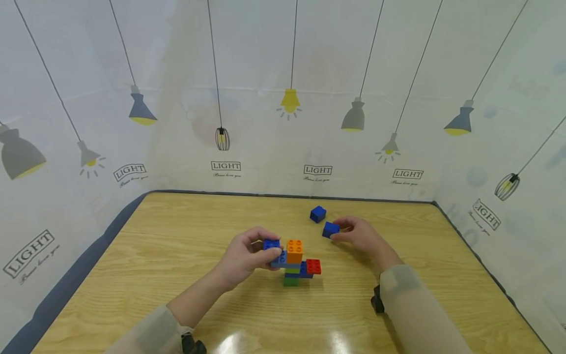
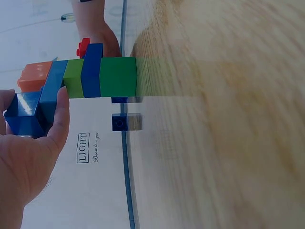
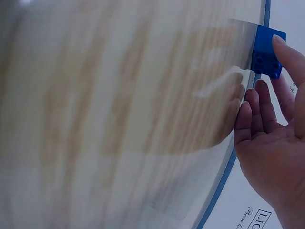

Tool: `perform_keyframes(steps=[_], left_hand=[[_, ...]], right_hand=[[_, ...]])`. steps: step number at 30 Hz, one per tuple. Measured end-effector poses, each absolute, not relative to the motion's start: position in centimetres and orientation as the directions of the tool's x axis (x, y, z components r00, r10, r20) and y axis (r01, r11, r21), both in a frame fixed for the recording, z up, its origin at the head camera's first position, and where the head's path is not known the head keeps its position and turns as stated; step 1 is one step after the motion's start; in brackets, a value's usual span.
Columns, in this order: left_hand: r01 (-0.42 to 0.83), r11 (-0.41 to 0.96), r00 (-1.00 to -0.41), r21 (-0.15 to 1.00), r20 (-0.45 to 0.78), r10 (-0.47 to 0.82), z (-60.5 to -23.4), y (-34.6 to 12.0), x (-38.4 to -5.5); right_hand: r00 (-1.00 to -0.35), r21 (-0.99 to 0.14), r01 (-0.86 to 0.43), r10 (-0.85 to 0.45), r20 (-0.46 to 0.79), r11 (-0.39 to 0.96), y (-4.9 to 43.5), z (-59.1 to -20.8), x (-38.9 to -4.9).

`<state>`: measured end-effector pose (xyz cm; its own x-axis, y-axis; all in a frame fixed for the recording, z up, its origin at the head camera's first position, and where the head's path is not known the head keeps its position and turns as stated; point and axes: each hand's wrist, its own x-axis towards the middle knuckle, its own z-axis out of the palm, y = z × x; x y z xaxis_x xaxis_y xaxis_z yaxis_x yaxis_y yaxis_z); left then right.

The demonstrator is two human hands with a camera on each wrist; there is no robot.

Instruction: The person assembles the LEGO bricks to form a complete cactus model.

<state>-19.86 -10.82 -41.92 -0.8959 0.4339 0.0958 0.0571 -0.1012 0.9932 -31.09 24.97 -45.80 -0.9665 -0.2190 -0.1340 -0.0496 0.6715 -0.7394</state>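
Observation:
A stack of toy building bricks stands upright on the table. From the bottom it has a green brick (image 2: 118, 77), a long dark blue brick (image 2: 91, 71), a lime green brick (image 2: 73, 78) and a light blue brick (image 2: 54, 88). On top sit an orange brick (image 1: 294, 251) and, at the left end, a blue brick (image 1: 271, 244). A red brick (image 1: 313, 266) rests on the right end of the long dark blue one. My left hand (image 1: 246, 257) grips the stack's upper left end around the blue brick. My right hand (image 1: 360, 237) pinches a loose blue brick (image 1: 330, 229) at table level.
Another loose blue brick (image 1: 318, 214) lies just behind the one at my right hand. The wooden table (image 1: 177, 231) ends at a dark blue edge at the back. A white curtain (image 1: 261, 59) printed with lamps closes off the back and sides.

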Motion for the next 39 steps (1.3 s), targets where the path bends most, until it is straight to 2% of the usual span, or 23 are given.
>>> perform_keyframes(steps=[20,28,39], left_hand=[[0.067,-0.105,-0.893,0.992,0.106,0.437,-42.2,-10.8,-20.0],[0.067,-0.099,-0.895,0.993,0.104,0.433,-42.3,-10.9,-20.0],[0.053,-0.094,-0.898,0.994,0.089,0.431,-42.1,-10.9,-20.0]], right_hand=[[-0.975,-0.737,-0.016,-0.174,-0.138,0.676,24.9,-45.7,-31.0],[-0.976,-0.776,-0.035,-0.188,-0.109,0.629,25.1,-44.9,-30.3],[-0.968,-0.789,-0.174,-0.252,0.025,0.589,25.2,-43.5,-28.2]])
